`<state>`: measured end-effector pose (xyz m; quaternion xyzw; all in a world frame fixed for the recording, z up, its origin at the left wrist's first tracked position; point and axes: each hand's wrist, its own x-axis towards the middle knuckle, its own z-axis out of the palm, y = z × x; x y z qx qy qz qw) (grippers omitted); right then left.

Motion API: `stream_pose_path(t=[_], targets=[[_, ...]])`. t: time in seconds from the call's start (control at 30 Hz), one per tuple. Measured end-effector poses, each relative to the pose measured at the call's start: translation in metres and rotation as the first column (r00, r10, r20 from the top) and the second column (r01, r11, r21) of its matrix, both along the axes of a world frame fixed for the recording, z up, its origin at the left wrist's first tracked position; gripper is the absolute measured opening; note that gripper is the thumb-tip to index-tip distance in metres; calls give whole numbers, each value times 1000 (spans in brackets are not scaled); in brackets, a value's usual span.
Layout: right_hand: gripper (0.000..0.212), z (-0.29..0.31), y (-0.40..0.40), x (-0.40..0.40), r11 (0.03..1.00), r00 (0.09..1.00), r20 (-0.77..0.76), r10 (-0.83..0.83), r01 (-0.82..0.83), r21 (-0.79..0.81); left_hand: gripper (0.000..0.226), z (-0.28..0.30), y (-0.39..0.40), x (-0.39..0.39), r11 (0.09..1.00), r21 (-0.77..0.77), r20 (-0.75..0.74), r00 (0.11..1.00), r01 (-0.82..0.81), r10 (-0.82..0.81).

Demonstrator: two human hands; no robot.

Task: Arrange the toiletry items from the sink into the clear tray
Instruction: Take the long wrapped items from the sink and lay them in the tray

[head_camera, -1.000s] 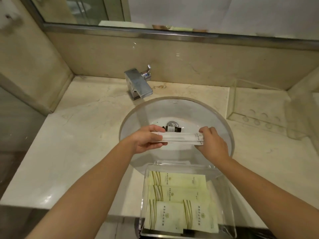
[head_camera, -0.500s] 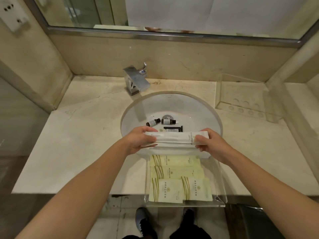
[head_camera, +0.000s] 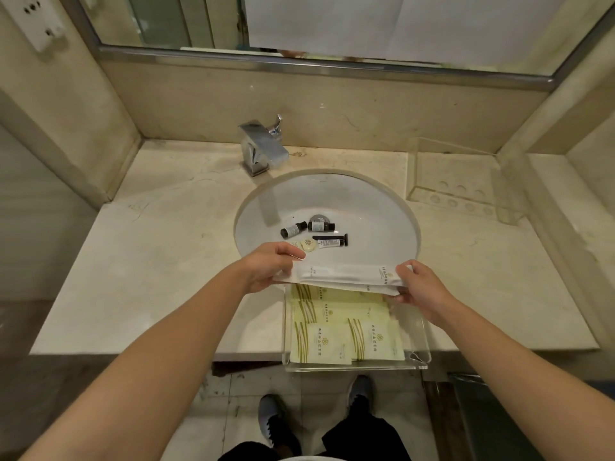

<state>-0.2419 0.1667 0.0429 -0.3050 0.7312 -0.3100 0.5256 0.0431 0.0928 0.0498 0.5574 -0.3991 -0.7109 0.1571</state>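
I hold a bundle of long white toiletry packets [head_camera: 346, 276] level between my two hands, my left hand [head_camera: 266, 269] pinching its left end and my right hand [head_camera: 419, 287] gripping its right end. The bundle hangs just above the far edge of the clear tray [head_camera: 422, 362], which sits at the counter's [head_camera: 159, 261] front lip and already holds pale yellow sachets [head_camera: 342, 327]. Beyond my hands, in the sink [head_camera: 382, 207], lie two small dark bottles [head_camera: 293, 229], a round soap [head_camera: 308, 245], a small tube [head_camera: 329, 242] and a black razor [head_camera: 331, 237].
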Motion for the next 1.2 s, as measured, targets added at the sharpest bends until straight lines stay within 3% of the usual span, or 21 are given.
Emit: stream_pose_path(t=[0.2,0.37,0.47,0.6,0.67,0.77,0.93,1.2], targets=[[14,-5,7,-6,995,995,-41,-91,90,-34,40,1,1,23,967,-137,128,964,-214,232],[12,-7,9,-9,997,990,-120,-73,70,-33,30,-8,-3,50,821,-217,124,820,-528,560],[13,-7,8,-3,998,986,-157,-56,51,-36,33,-10,-4,59,767,-225,127,762,-601,635],[12,-11,6,9,996,991,-103,-90,87,-31,30,-9,0,55,839,-185,127,834,-512,537],[14,-13,6,12,999,960,-276,-53,47,-28,29,-9,4,49,897,-135,111,893,-421,436],[14,-14,7,10,997,849,-526,55,-78,-22,27,-8,10,37,962,-51,90,958,-268,272],[20,-10,3,1,984,693,-709,131,-179,7,32,-6,17,20,1000,-16,131,991,5,-3],[21,-10,6,-1,934,444,-852,278,-332,131,33,-7,31,-17,986,-123,210,974,112,-84]])
